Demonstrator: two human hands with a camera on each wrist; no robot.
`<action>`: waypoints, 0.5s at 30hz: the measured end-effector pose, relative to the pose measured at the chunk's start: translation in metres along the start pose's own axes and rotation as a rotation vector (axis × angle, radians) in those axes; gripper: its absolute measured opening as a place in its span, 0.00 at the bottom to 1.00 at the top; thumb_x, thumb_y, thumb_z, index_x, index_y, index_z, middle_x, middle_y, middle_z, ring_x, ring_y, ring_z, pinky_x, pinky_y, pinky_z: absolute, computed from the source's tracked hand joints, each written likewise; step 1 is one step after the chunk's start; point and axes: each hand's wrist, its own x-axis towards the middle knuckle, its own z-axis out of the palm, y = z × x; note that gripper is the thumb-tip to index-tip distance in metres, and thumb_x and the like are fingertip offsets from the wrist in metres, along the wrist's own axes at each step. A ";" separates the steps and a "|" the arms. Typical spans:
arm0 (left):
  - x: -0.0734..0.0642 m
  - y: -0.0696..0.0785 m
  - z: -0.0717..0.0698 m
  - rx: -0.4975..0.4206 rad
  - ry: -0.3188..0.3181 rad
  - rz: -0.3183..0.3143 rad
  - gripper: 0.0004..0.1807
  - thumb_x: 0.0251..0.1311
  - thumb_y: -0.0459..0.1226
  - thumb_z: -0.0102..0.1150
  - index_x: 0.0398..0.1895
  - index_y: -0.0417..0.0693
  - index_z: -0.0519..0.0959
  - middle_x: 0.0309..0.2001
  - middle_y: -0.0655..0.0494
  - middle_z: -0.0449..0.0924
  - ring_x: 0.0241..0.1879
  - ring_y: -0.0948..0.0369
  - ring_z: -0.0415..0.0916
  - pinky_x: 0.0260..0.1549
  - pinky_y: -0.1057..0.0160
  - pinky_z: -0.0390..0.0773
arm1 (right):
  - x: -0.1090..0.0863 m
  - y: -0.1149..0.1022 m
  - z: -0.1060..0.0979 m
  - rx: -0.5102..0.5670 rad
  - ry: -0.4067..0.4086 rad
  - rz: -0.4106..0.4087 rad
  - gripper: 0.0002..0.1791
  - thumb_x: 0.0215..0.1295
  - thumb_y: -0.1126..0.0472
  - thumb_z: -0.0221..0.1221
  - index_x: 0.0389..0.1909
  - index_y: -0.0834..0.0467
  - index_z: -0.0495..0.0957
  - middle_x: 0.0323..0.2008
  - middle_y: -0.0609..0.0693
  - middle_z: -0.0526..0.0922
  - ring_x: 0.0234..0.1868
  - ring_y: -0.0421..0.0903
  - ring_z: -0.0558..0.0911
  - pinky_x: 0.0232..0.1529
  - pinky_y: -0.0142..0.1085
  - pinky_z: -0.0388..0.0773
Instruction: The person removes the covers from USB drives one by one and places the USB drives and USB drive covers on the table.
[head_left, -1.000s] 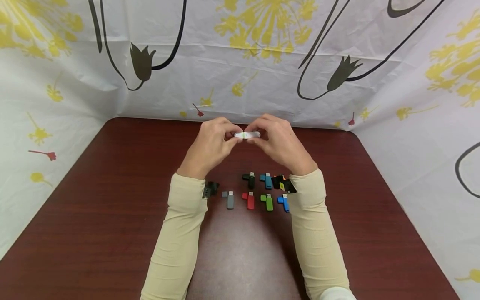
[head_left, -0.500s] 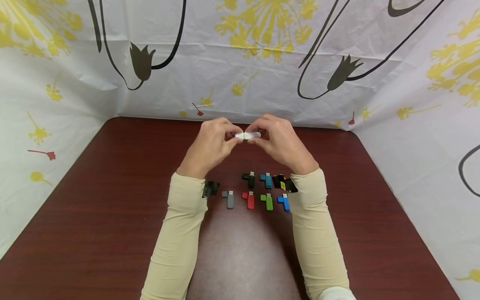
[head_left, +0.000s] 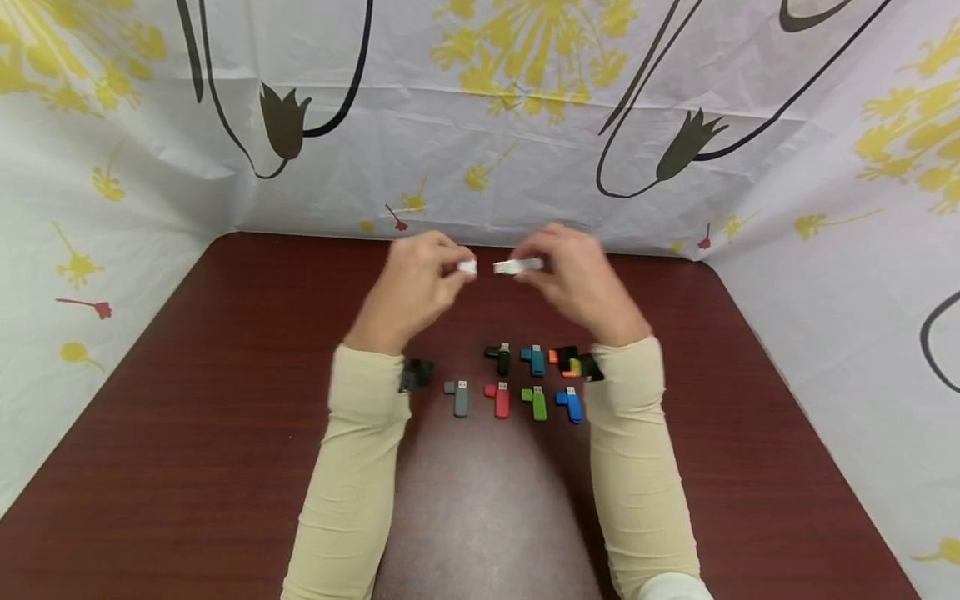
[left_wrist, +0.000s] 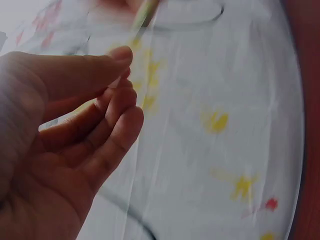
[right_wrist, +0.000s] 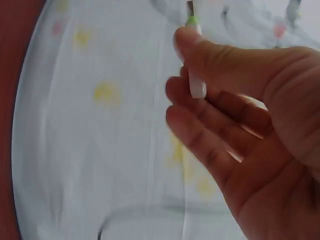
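Over the far part of the table, my left hand (head_left: 412,283) pinches a small white cap (head_left: 468,267) between thumb and fingers. In the left wrist view the fingers (left_wrist: 127,125) hide most of that cap. To its right, my right hand (head_left: 573,279) pinches a white USB flash drive (head_left: 525,265), its plug pointing left toward the cap. A gap separates the two pieces. The right wrist view shows the flash drive's white body (right_wrist: 197,82), a green band (right_wrist: 192,21) and the metal plug (right_wrist: 190,7), with thumb and forefinger around the body.
Uncapped flash drives lie in two rows on the dark red table (head_left: 210,400): black (head_left: 503,360), teal (head_left: 537,362), grey (head_left: 461,400), red (head_left: 502,402), green (head_left: 539,405) and blue (head_left: 574,407). An orange piece (head_left: 553,356) shows beside the right wrist's dark device. A patterned white cloth (head_left: 450,150) stands behind.
The white flash drive and its cap, joined in the earlier frames, are now apart. My left hand has moved slightly left with the cap, my right hand to the right with the drive.
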 end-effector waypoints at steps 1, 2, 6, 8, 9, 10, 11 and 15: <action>-0.003 -0.004 -0.006 0.011 0.034 -0.023 0.08 0.66 0.31 0.73 0.45 0.37 0.93 0.43 0.41 0.91 0.40 0.48 0.88 0.45 0.51 0.86 | -0.003 0.006 -0.004 -0.023 0.017 0.027 0.09 0.67 0.64 0.75 0.46 0.61 0.91 0.44 0.57 0.89 0.42 0.55 0.86 0.46 0.49 0.82; -0.007 -0.009 -0.013 0.021 0.068 -0.050 0.08 0.66 0.31 0.74 0.45 0.37 0.93 0.43 0.40 0.91 0.40 0.48 0.88 0.45 0.50 0.86 | -0.007 0.013 -0.009 -0.040 0.033 0.062 0.09 0.67 0.65 0.74 0.46 0.62 0.91 0.44 0.58 0.90 0.41 0.55 0.87 0.46 0.50 0.82; -0.018 -0.025 -0.032 0.022 0.138 -0.146 0.09 0.65 0.31 0.75 0.46 0.37 0.93 0.44 0.40 0.91 0.38 0.46 0.88 0.43 0.48 0.87 | -0.021 0.033 -0.022 -0.037 0.036 0.178 0.10 0.68 0.66 0.73 0.48 0.61 0.90 0.47 0.58 0.90 0.42 0.55 0.88 0.48 0.51 0.82; -0.018 -0.027 -0.033 0.011 0.124 -0.157 0.09 0.66 0.31 0.74 0.47 0.37 0.92 0.45 0.40 0.91 0.38 0.46 0.88 0.42 0.49 0.87 | -0.022 0.033 -0.021 -0.021 -0.009 0.194 0.10 0.70 0.65 0.72 0.50 0.61 0.90 0.49 0.59 0.89 0.43 0.55 0.88 0.48 0.51 0.82; -0.017 -0.027 -0.032 0.004 0.116 -0.157 0.09 0.66 0.31 0.74 0.47 0.36 0.92 0.45 0.40 0.91 0.37 0.46 0.88 0.43 0.49 0.87 | -0.020 0.032 -0.019 -0.016 -0.037 0.193 0.10 0.71 0.64 0.71 0.51 0.61 0.90 0.49 0.59 0.89 0.43 0.55 0.88 0.48 0.51 0.83; -0.016 -0.026 -0.030 -0.003 0.112 -0.156 0.09 0.66 0.31 0.74 0.47 0.36 0.92 0.45 0.40 0.90 0.37 0.47 0.87 0.42 0.50 0.87 | -0.018 0.030 -0.016 -0.014 -0.062 0.193 0.10 0.72 0.64 0.70 0.51 0.61 0.90 0.49 0.59 0.89 0.44 0.55 0.87 0.48 0.51 0.83; -0.015 -0.025 -0.029 -0.011 0.109 -0.157 0.09 0.65 0.31 0.75 0.47 0.36 0.92 0.44 0.41 0.90 0.37 0.47 0.87 0.42 0.51 0.87 | -0.015 0.027 -0.012 -0.010 -0.085 0.196 0.10 0.72 0.64 0.69 0.51 0.61 0.89 0.48 0.59 0.89 0.44 0.55 0.87 0.48 0.52 0.83; -0.012 -0.023 -0.023 -0.031 0.087 -0.181 0.09 0.66 0.29 0.74 0.48 0.35 0.91 0.43 0.41 0.88 0.38 0.49 0.85 0.43 0.53 0.85 | -0.004 0.014 0.006 0.018 -0.170 0.220 0.11 0.73 0.62 0.68 0.51 0.62 0.85 0.44 0.57 0.89 0.42 0.53 0.87 0.46 0.50 0.84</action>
